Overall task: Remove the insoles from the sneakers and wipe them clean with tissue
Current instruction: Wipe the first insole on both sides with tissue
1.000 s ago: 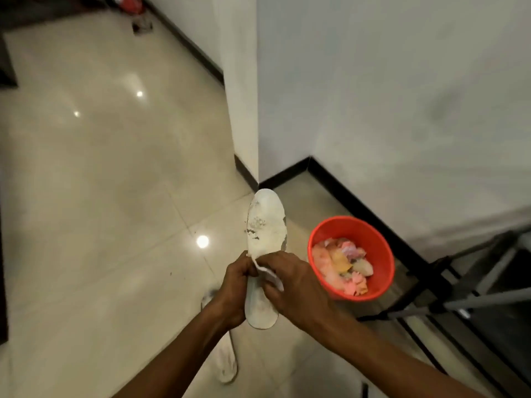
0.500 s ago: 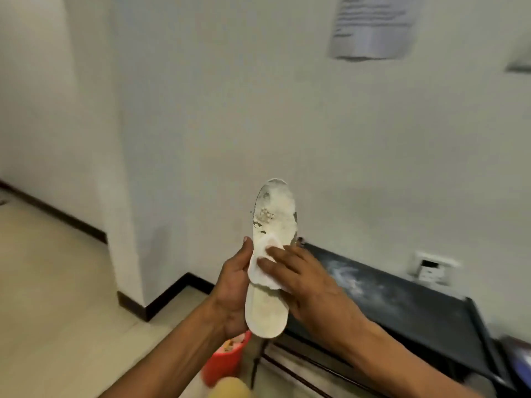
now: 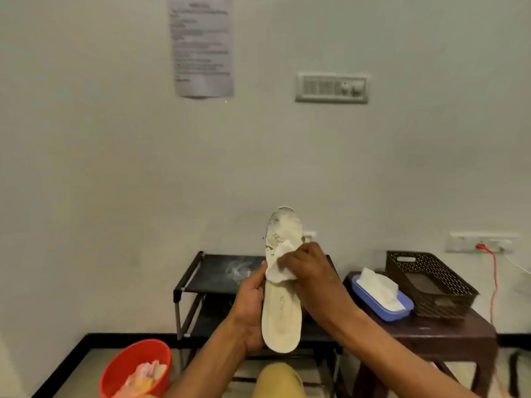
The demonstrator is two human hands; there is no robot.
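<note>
— Your left hand point(image 3: 250, 308) curls round the insole point(image 3: 283, 311) near the heel; your right hand point(image 3: 310, 271) pinches a tissue point(image 3: 280, 267) against its middle, held up before you.
— Wiping step. Which way's it pointing?
— Long axis upright, toe up, grimy there. I'd take your next stroke upward.

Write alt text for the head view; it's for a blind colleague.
A left hand holds a worn white insole upright while the right hand presses a tissue against its middle. Behind stand a black rack, and a blue tissue box and dark basket on a brown table.
</note>
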